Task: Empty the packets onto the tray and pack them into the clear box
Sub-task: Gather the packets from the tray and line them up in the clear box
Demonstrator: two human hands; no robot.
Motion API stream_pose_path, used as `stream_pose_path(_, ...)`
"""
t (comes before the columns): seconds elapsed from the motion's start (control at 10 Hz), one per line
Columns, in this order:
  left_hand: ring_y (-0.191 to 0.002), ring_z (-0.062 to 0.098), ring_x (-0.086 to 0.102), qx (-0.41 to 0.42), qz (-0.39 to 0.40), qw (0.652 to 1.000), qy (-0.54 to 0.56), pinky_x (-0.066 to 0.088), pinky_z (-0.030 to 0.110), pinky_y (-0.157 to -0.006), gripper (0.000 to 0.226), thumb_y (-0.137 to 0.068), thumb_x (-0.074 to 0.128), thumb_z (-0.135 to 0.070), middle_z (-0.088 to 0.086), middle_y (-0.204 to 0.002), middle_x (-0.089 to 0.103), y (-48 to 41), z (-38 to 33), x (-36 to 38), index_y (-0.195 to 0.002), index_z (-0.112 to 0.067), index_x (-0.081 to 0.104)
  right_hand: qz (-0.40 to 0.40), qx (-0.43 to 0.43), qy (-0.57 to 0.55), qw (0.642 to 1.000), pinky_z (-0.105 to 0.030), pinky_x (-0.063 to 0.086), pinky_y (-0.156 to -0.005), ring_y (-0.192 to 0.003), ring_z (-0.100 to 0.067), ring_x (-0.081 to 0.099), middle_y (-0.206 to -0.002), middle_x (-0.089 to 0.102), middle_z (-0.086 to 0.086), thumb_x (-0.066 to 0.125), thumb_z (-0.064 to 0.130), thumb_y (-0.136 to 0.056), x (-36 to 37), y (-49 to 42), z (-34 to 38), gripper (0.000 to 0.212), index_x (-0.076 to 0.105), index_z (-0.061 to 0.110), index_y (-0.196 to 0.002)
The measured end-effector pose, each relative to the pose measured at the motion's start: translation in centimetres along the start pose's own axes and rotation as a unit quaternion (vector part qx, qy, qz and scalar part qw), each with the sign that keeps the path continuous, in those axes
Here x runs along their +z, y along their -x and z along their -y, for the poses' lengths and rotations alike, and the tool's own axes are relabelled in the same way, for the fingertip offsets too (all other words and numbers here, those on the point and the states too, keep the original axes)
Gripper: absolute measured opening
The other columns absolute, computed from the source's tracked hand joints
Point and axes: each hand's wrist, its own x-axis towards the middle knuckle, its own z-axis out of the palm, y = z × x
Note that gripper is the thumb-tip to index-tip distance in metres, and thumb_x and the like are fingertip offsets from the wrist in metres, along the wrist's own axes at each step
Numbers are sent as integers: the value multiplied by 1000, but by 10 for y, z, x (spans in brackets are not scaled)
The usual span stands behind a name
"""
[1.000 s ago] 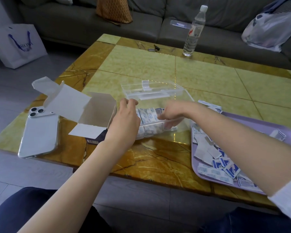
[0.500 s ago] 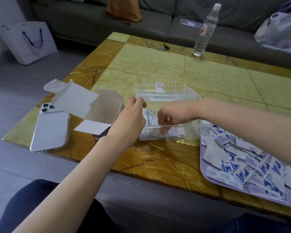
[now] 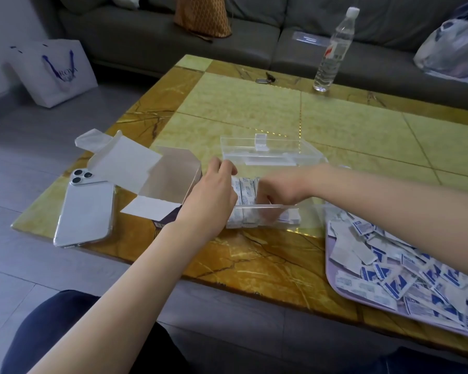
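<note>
With your left hand (image 3: 214,195) curled over the clear box (image 3: 257,206) rim, brace it while your right hand (image 3: 278,184), fingers bent down, hold unclear, presses the standing packets (image 3: 245,190) snugly together.

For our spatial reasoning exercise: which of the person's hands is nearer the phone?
Left. The left hand holds the left end of the clear box, across the open carton from the phone; the right hand reaches into the box, farther right.
</note>
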Motion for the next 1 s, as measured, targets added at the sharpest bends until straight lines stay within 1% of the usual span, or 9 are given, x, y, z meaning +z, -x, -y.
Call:
stream_pose_path(0.1,-111,17,40,13,-6,1000,-22,33,23,-82,32,-95,40,-4,3,-132,31,1,2,1,-126,-10,46,-5,-1,48,999,-33,49,-71,-75,-17,60,-82,67,4,72,40,-78,4,-3,1,19,67,23,-84)
stream_pose_path(0.3,-105,30,51,-29,-1,997,70,35,25,-77,32,-95,41,-7,15,-128,42,-3,-1,-1,-124,-19,44,0,-3,115,993,-33,47,-66,-70,-17,53,-71,55,7,68,45,-76,6,-12,2,25,59,22,-77)
stream_pose_path(0.4,-105,30,51,-30,-3,997,66,35,24,-77,31,-95,41,-6,15,-127,42,-3,-1,0,-124,-17,44,-19,2,128,992,-37,48,-68,-70,-20,51,-73,51,5,68,48,-74,9,-15,-1,33,57,17,-79)
stream_pose_path(0.5,-104,29,51,-32,-11,997,65,35,25,-77,30,-94,42,-6,14,-126,43,-3,0,1,-123,-14,45,-16,11,113,993,-36,48,-67,-69,-19,49,-77,55,3,68,46,-74,8,-13,-3,34,58,14,-83)
stream_pose_path(0.6,-104,29,50,-29,-18,997,63,34,24,-76,29,-94,42,-6,14,-126,43,-3,0,2,-122,-12,45,-35,6,79,996,-32,43,-59,-63,-17,47,-72,56,3,71,42,-72,8,-12,-4,31,59,14,-78)
stream_pose_path(0.7,-107,29,50,-31,-20,998,59,33,24,-77,28,-95,41,-6,14,-128,42,-4,1,4,-123,-10,44,-50,9,48,998,-30,42,-59,-64,-17,50,-69,56,7,73,40,-74,7,-9,-6,27,55,20,-71)
stream_pose_path(0.8,-107,29,50,-29,-25,997,60,33,24,-77,28,-95,40,-6,14,-128,42,-4,1,5,-122,-8,44,-56,16,53,997,-26,39,-57,-68,-15,51,-69,52,13,70,39,-80,5,0,-3,22,56,24,-76)
stream_pose_path(0.9,-106,29,50,-34,-18,997,61,34,24,-77,28,-94,41,-5,14,-127,42,-5,0,4,-122,-7,44,-52,28,84,995,-28,41,-61,-71,-18,53,-73,56,9,64,29,-84,5,1,-3,10,59,22,-79)
stream_pose_path(1.0,-108,27,49,-38,-15,998,52,33,23,-78,29,-94,41,-5,12,-129,41,-3,0,3,-124,-7,44,-48,36,90,994,-30,40,-58,-66,-20,50,-69,55,4,64,28,-81,9,-5,1,19,52,23,-66)
